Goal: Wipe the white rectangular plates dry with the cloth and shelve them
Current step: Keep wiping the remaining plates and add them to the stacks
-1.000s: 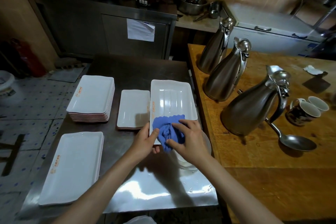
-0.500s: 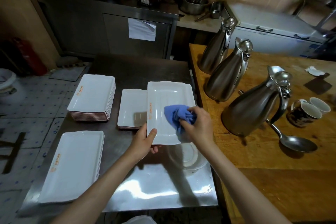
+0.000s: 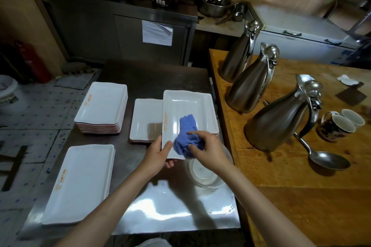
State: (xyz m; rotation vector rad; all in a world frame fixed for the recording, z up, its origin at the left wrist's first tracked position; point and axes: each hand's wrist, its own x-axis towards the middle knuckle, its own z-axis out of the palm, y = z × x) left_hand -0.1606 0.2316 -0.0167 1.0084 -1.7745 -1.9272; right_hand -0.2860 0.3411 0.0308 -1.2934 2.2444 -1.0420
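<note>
A person's left hand (image 3: 158,151) pinches the white plate (image 3: 188,110) by its near corner, steadying it above the steel surface (image 3: 152,78) while right-hand fingers (image 3: 193,133) clutch the bunched blue cloth (image 3: 185,136) against it.

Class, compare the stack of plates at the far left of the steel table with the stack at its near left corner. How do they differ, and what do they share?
The far-left stack is taller, holding many more plates; the near-left stack has only a few. The far-left stack's plates look smaller in outline; the near-left stack's look larger, though it lies nearer the camera. Both are white, rectangular, carry an orange mark along the left rim, and rest untouched on the steel table.
</note>
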